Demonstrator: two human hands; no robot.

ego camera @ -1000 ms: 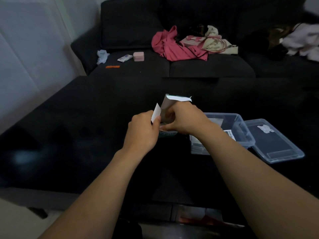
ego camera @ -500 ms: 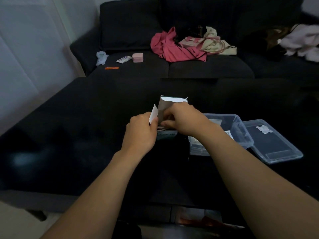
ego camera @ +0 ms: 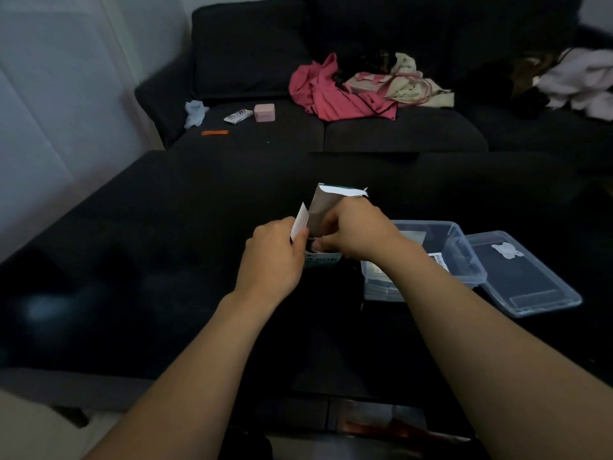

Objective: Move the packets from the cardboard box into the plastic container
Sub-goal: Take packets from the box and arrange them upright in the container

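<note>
A small cardboard box (ego camera: 323, 207) with a teal base and an open top flap stands on the dark glossy table (ego camera: 139, 260). My left hand (ego camera: 273, 258) grips the box's left side and pinches its white side flap. The fingers of my right hand (ego camera: 353, 232) reach down into the box's open top; what they touch inside is hidden. Right of the box sits a clear plastic container (ego camera: 457, 247) with flat packets showing through its front wall.
The container's clear lid (ego camera: 527, 277) lies flat to its right. Behind the table is a dark sofa (ego camera: 398, 134) with a red garment (ego camera: 331, 91), beige bag, pink small box (ego camera: 264, 112), tube and orange strip. A white wall is at left.
My right hand's fingers have gone deeper into the box's opening. My left hand keeps its hold on the box's side. The container and lid have not moved.
</note>
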